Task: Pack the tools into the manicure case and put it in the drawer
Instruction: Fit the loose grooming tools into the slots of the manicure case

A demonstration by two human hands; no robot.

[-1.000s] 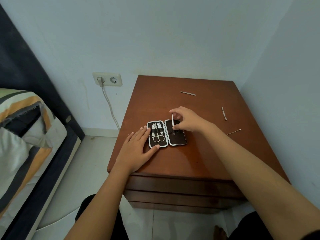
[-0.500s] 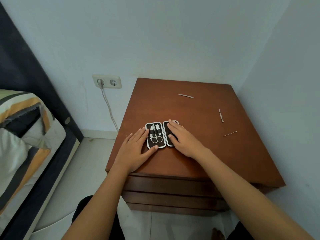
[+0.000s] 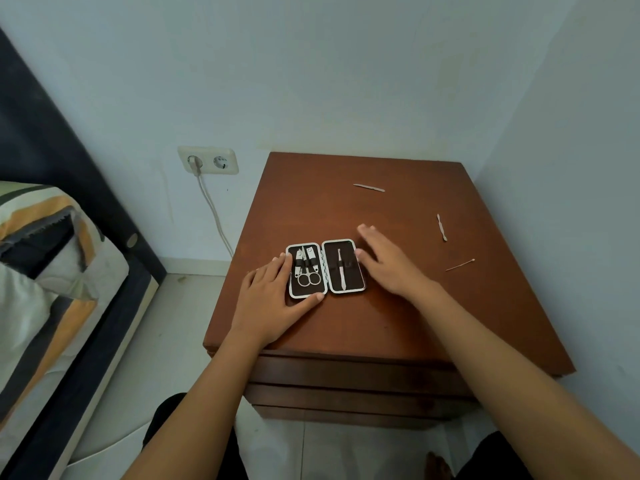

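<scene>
The manicure case (image 3: pixel 325 268) lies open and flat on the brown nightstand (image 3: pixel 381 317). Its left half holds small scissors (image 3: pixel 306 271) and clippers; its right half holds one slim metal tool (image 3: pixel 340 273). My left hand (image 3: pixel 273 299) rests flat against the case's left and front edge, holding nothing. My right hand (image 3: pixel 388 261) hovers open just right of the case, empty. Three loose tools lie on the top: a nail file (image 3: pixel 369 188) at the back, a cuticle pusher (image 3: pixel 441 227) at the right, a thin ear pick (image 3: pixel 460 265) nearer me.
Closed drawer fronts (image 3: pixel 353 382) show below the nightstand's front edge. Walls stand close behind and to the right. A wall socket (image 3: pixel 207 160) with a plugged cable is at the left, and a bed (image 3: pixel 45 271) further left.
My right hand pressed the slim tool into the case's right half, then lifted off and moved right, uncovering it. My left hand stayed at the case.
</scene>
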